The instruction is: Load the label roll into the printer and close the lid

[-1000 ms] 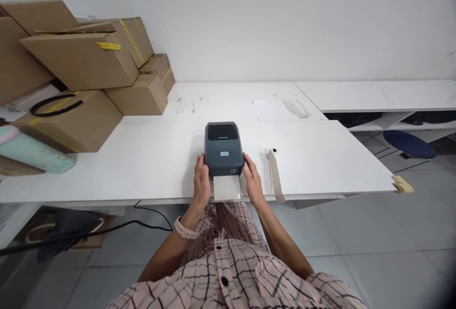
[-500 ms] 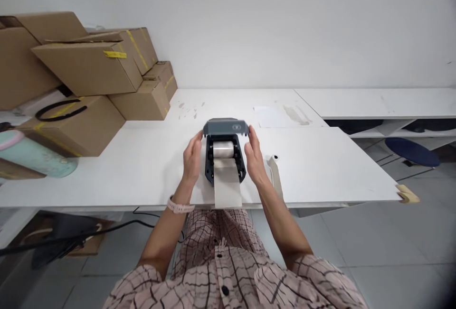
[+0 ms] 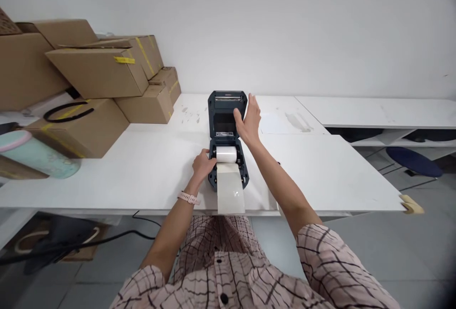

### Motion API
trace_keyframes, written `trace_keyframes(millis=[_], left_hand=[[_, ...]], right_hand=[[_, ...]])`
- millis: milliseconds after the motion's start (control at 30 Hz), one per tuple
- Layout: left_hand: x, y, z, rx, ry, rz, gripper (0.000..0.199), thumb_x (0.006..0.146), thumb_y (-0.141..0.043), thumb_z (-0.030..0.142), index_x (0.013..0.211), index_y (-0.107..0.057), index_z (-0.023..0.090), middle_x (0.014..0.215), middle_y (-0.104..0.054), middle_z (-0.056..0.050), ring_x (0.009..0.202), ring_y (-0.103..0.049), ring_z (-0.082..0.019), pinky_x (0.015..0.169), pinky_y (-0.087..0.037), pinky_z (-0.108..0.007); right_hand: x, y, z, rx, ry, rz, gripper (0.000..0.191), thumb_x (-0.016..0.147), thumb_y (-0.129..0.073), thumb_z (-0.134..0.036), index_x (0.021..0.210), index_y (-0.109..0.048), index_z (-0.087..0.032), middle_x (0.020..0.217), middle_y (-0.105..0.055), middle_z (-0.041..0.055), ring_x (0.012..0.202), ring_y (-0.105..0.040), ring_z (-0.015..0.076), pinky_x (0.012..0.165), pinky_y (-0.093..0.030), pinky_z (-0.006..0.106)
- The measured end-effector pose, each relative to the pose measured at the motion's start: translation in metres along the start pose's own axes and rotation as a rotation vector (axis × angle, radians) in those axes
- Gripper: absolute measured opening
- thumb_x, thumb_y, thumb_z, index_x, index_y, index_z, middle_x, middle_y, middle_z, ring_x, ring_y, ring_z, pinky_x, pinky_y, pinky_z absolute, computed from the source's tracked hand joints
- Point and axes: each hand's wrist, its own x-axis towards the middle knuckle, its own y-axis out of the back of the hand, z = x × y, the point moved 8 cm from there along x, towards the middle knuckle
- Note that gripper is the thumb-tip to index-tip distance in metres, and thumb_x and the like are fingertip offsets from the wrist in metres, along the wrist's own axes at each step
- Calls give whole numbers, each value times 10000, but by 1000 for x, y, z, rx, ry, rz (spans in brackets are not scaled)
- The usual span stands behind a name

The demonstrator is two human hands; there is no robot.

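A dark label printer (image 3: 211, 181) stands on the white table with its lid (image 3: 224, 105) raised upright. Inside its base sits a roll of white labels (image 3: 226, 154), and a strip of label paper (image 3: 231, 195) runs out over the front towards the table's edge. My left hand (image 3: 204, 164) grips the left side of the base, its thumb over the rim beside the roll. At the lid's right edge is my right hand (image 3: 249, 119), open, fingers stretched up and thumb apart; whether it touches the lid I cannot tell.
Cardboard boxes (image 3: 96, 71) are stacked at the left, with a black loop (image 3: 67, 112) on one. A mint-green bottle (image 3: 46, 157) lies tilted before them. A white sheet (image 3: 272, 124) lies behind my right arm, and a blue stool (image 3: 413, 161) stands at the far right.
The printer's lid has swung up and back from partly raised to upright. My left hand has moved down onto the base's side, while my right hand has risen along the lid.
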Motion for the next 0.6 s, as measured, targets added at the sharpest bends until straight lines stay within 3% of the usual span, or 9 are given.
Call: trace_keyframes(millis=[67,100,167,267,333,467,533,600], left_hand=[[3,-1,1,28,-4,-2,457,793,-576,318,1239,-584,222,1057,-725,-120,1007,-667,-330,706,-432,-347],[5,-2,1,33,-9,-1,442,799,-570,318,1230,-585,221,1067,-724,-124,1017,-667,-335,716,-433,-351],[6,-3,1,33,-31,4,418,808,-557,298,1217,-585,218,1050,-730,-122,1007,-674,-329,729,-433,-353],[7,-6,1,15,-69,0,409,808,-537,246,1212,-576,198,972,-736,-108,945,-685,-299,715,-424,-335],[8,-8,1,-6,-82,-3,400,810,-532,228,1206,-574,188,923,-733,-93,899,-687,-277,699,-417,-321],[7,-8,1,-55,-89,4,366,810,-539,209,1172,-583,186,891,-729,-70,865,-685,-248,693,-408,-303],[7,-8,-1,-82,-83,2,372,806,-539,204,1176,-580,182,909,-731,-72,868,-684,-245,686,-405,-299],[7,-9,-2,-110,-81,-5,389,802,-539,204,1188,-576,178,942,-733,-81,874,-684,-245,675,-404,-296]], right_hand=[[-14,5,-20,-51,158,-38,585,977,-435,-422,1510,-353,-195,1604,-379,137,1484,-310,308,1187,-286,527],[-23,1,-26,-67,220,-132,534,969,-456,-375,1472,-412,-202,1545,-466,129,1432,-389,300,1162,-332,501],[-43,-19,-26,-107,264,-436,479,933,-516,-306,1402,-498,-211,1374,-627,112,1289,-531,300,1066,-435,460],[-73,-58,-3,-244,201,-887,683,849,-641,-284,1486,-414,-193,1298,-675,133,1227,-584,340,974,-488,451],[-86,-80,12,-355,178,-1067,920,800,-713,-305,1581,-243,-182,1384,-620,181,1261,-580,375,990,-476,471],[-94,-108,24,-471,171,-1206,1170,704,-803,-323,1621,-92,-174,1430,-574,240,1258,-597,420,1018,-461,498],[-92,-105,21,-390,157,-1244,1194,680,-816,-333,1624,-95,-206,1440,-572,219,1264,-595,417,1022,-468,509],[-87,-87,12,-184,167,-1269,1179,679,-820,-369,1622,-122,-252,1525,-493,182,1330,-545,391,1056,-460,501]])
